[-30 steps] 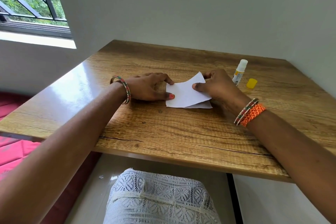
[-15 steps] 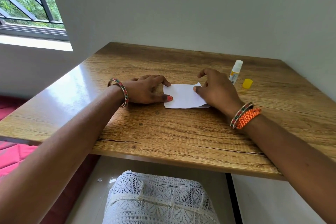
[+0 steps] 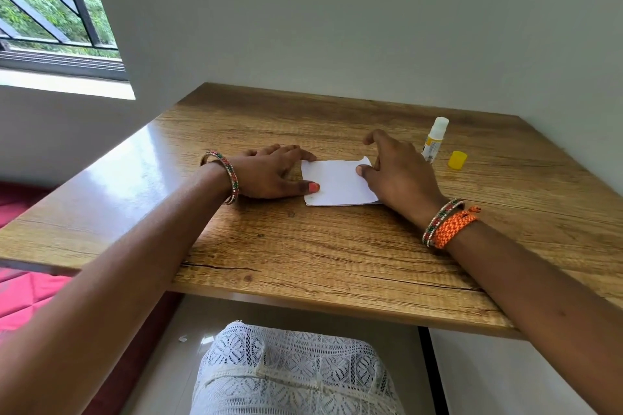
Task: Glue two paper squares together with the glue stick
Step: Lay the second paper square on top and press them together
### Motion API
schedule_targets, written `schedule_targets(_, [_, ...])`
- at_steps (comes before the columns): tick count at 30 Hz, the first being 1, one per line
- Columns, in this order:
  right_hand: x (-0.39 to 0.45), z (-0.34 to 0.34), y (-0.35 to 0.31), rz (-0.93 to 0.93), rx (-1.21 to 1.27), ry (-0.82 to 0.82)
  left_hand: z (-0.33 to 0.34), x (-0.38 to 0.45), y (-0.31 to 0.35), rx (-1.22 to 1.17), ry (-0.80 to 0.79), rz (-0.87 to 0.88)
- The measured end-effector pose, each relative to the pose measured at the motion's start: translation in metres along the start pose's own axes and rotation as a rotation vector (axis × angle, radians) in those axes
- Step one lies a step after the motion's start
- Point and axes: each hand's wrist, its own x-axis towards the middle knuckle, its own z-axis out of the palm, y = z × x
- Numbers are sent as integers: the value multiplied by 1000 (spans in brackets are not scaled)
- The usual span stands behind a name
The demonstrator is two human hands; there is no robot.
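White paper squares (image 3: 338,187) sit stacked mid-table (image 3: 303,256) between my hands — thin, floppy stuff that slides on this glossy wood, so I'd pin it flat near the edges rather than pinch it. My left hand (image 3: 269,175) lies flat, fingers spread, thumb pressing the left edge. My right hand (image 3: 394,175) has its thumb on the right edge, fingers loose and lifted, grasping nothing. A second ago the top sheet was tilted up; now it's down, one far corner curling. Uncapped glue stick (image 3: 435,141) and yellow cap (image 3: 457,159) stand just beyond.
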Motion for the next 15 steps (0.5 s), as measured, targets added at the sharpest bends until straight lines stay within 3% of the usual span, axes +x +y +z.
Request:
schedule_targets(9, [2, 0, -3, -54, -16, 131, 1, 1, 0, 24, -28, -7])
schedule_targets(15, [3, 5, 0, -45, -30, 58, 1, 1, 0, 21, -30, -8])
